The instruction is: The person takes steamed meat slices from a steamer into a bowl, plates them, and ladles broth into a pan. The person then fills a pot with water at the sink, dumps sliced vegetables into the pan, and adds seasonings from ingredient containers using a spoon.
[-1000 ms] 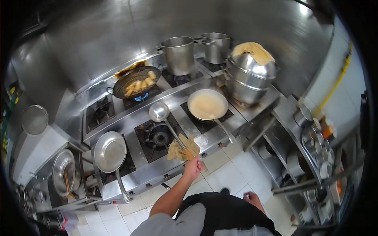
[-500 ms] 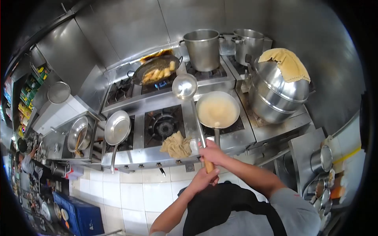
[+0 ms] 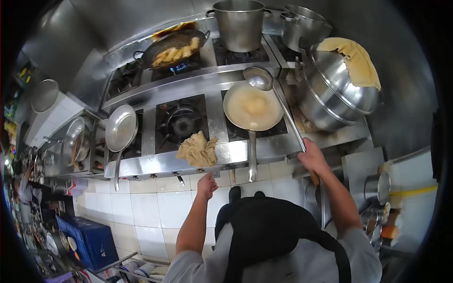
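Note:
My right hand [image 3: 313, 156] is wrapped around the long shaft of a ladle [image 3: 289, 113], just above its wooden grip. The ladle's bowl hangs over the back right rim of a frying pan [image 3: 252, 176]. A pale, creamy liquid [image 3: 251, 106] with a lighter lump in the middle fills the pan, which sits on the front right burner. Loosely curled and holding nothing, my left hand [image 3: 206, 186] is in front of the stove edge, between a crumpled beige cloth [image 3: 197, 150] and the pan's handle.
A dark wok [image 3: 155, 55] with golden fried pieces, a tall stockpot [image 3: 238, 26] and another pot [image 3: 306, 29] stand behind. At right is a large domed steamer [image 3: 325, 89] under a yellow cloth [image 3: 354, 59]. A second frying pan [image 3: 121, 128] lies left. Another person [image 3: 26, 188] is far left.
My left hand has let go of the ladle's wooden grip and moved left. My right hand has swung the ladle rightward, its bowl now over the pan's back rim. The view has shifted.

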The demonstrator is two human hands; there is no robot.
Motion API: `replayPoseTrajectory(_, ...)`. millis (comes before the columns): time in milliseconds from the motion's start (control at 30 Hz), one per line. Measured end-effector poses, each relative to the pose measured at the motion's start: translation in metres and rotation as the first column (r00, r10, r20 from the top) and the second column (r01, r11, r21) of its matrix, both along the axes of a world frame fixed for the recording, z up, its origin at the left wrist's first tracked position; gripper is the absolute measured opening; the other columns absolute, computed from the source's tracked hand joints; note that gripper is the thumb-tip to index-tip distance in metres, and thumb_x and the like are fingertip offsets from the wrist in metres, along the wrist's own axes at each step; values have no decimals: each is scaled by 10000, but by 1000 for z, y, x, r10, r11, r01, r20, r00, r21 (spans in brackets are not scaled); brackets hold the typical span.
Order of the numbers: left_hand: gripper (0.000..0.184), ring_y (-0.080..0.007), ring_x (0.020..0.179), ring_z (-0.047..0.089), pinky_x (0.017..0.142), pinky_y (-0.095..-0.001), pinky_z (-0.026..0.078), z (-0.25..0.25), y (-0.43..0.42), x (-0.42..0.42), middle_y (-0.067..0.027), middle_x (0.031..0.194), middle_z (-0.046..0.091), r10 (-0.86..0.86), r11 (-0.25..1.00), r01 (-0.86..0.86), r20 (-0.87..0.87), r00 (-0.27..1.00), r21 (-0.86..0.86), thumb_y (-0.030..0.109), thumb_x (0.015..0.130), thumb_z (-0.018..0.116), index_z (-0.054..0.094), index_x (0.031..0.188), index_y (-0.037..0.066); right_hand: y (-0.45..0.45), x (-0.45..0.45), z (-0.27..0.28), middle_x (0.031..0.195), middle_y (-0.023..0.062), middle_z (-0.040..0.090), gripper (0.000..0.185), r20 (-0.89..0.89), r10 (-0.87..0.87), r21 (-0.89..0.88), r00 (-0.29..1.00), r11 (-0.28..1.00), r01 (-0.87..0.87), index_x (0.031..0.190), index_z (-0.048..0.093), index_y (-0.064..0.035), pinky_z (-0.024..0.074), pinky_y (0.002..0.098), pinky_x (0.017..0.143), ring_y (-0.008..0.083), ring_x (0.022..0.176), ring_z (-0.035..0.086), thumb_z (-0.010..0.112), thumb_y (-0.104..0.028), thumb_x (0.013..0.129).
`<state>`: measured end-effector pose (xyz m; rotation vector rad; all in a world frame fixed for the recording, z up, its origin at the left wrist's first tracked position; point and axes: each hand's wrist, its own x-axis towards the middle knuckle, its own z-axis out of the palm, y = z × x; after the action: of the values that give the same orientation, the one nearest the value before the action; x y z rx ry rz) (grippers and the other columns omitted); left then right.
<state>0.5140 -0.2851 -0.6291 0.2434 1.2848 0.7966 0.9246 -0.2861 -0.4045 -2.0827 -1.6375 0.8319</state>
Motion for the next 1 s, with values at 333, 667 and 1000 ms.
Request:
replayPoseTrajectory(333,554,-331,1011,548,865,-491,515,-120,39,-62,-202,1376,368,446,871,-426,30,895,-246,318,964,444,250,1439,107,-5,3,-50,883,290,562,237,255,-11,144,967,989,-27,925,471,12,432,513,766,491,888,537,540,-114,737)
replayPoseTrajectory(667,419,-286,951,623,868,-398,524,9,11,25,-173,1088,613,-548,818,571,390,740,68,366,983,488,492,1210,14,-9,-19,-57,784,236,575,216,151,74,-5,986,997,-74,889,535,35,479,455,682,393,758,607,574,-119,742)
replayPoseTrajectory(1000,325,-246,838,582,767,-390,503,129,26,121,-108,897,583,-339,911,399,747,572,107,361,992,458,524,1059,50,-28,-46,-11,678,62,462,265,-696,-401,-450,595,890,74,943,533,5,417,314,449,174,484,483,525,42,681)
